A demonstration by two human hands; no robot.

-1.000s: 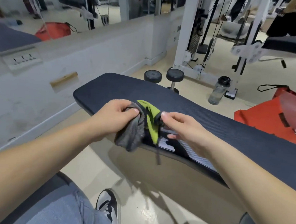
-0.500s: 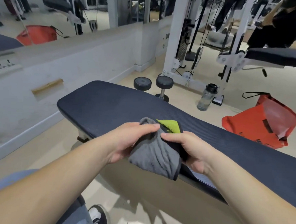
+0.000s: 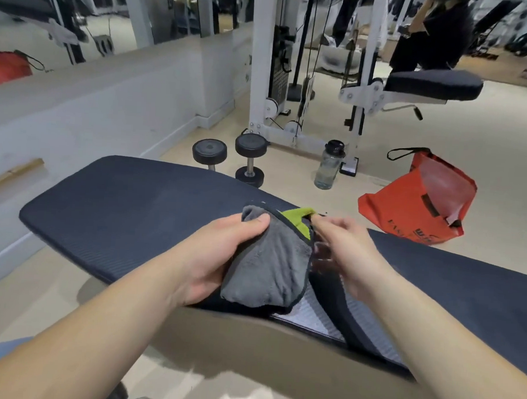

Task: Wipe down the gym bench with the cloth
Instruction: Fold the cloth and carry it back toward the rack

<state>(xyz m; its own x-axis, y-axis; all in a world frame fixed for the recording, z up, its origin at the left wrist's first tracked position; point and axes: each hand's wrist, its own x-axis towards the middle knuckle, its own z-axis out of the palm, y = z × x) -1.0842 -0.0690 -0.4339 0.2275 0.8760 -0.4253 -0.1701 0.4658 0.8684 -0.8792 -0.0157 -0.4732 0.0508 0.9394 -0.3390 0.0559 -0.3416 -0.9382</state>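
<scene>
A dark navy padded gym bench (image 3: 127, 210) runs across the view from left to right. A grey cloth (image 3: 271, 267) with a lime-green inner side hangs over the bench's near edge. My left hand (image 3: 219, 255) grips the cloth's left side, thumb on its top corner. My right hand (image 3: 345, 249) is blurred with motion; its fingertips touch the green corner at the cloth's top right, and the grip is unclear.
Two black dumbbells (image 3: 228, 154) stand on the floor behind the bench, with a clear water bottle (image 3: 329, 166) and a red bag (image 3: 418, 201) to their right. A white cable machine (image 3: 263, 62) and another bench seat (image 3: 433, 84) stand farther back; a person stands beyond.
The cloth has been turned so the grey side covers most of the green. Both hands moved up over the bench top, and my right hand has opened out from its pinch.
</scene>
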